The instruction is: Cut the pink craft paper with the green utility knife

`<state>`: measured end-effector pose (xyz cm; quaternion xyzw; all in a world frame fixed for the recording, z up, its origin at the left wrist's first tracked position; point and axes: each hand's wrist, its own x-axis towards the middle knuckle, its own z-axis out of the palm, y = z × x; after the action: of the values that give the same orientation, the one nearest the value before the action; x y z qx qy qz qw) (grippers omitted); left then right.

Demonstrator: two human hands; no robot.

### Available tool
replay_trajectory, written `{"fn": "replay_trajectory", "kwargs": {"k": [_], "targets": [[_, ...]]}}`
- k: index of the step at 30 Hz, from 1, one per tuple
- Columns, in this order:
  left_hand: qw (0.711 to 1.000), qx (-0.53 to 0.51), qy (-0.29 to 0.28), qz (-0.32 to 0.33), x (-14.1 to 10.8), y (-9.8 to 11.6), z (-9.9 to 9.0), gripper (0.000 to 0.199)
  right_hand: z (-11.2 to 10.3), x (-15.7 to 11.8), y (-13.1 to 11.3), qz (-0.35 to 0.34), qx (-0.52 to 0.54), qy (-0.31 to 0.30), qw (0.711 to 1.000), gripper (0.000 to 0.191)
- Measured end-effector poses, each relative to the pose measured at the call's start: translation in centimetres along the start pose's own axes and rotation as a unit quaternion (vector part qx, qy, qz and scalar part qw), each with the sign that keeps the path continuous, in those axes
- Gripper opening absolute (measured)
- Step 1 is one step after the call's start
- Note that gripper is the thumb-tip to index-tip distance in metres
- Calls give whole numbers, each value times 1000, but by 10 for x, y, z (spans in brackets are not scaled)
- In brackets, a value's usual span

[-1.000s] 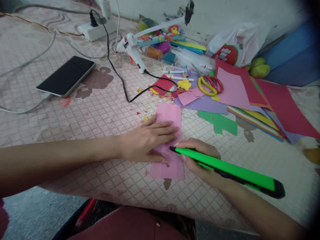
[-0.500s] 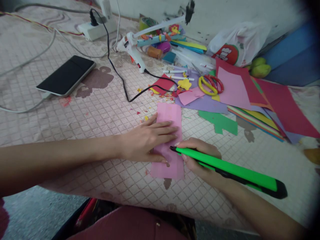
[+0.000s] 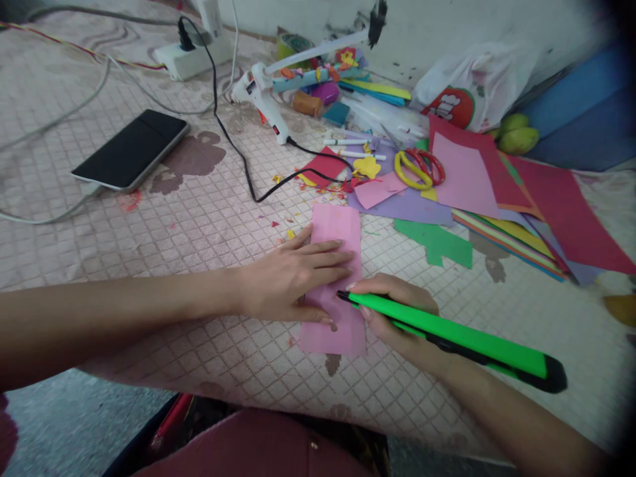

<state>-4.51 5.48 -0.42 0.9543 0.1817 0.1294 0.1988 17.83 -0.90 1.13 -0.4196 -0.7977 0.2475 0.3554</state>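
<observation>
A pink paper strip (image 3: 338, 225) with lengthwise creases lies on the patterned tablecloth in front of me. My left hand (image 3: 293, 275) rests flat on it, fingers spread and pointing right. Near the left thumb tip the paper has a small hole. My right hand (image 3: 397, 308) grips a green and black box cutter (image 3: 457, 334) close to its front end. The cutter's dark tip touches or hovers just over the paper's middle, right of the left hand; contact cannot be made out. Its back end slants down to the right, above my right forearm.
A white glue gun (image 3: 268, 106) with a black cord stands behind the paper. Scissors (image 3: 420, 169) with yellow and red handles lie on coloured sheets (image 3: 462, 172). To the left are a phone (image 3: 132, 149) on a cable and a power strip (image 3: 193, 56). A green paper scrap (image 3: 437, 242) lies nearby.
The box cutter's tip and back end have shifted very slightly left with my right hand. My left hand and the pink paper look unmoved.
</observation>
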Motion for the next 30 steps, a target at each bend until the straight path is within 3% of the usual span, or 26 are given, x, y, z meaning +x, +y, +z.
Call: {"fn": "replay_trajectory", "kwargs": {"k": [13,19,30], "targets": [[1000,2,-8,-3,0,0,0,74,3,-5,11,10,27,-14,1000,20],[1000,5,-10,-10,1,2,0,74,-7,-1,0,69,18,9,997,19],[1000,0,-4,-6,0,1,0,72,0,2,-5,16,-30,22,999,16]]}}
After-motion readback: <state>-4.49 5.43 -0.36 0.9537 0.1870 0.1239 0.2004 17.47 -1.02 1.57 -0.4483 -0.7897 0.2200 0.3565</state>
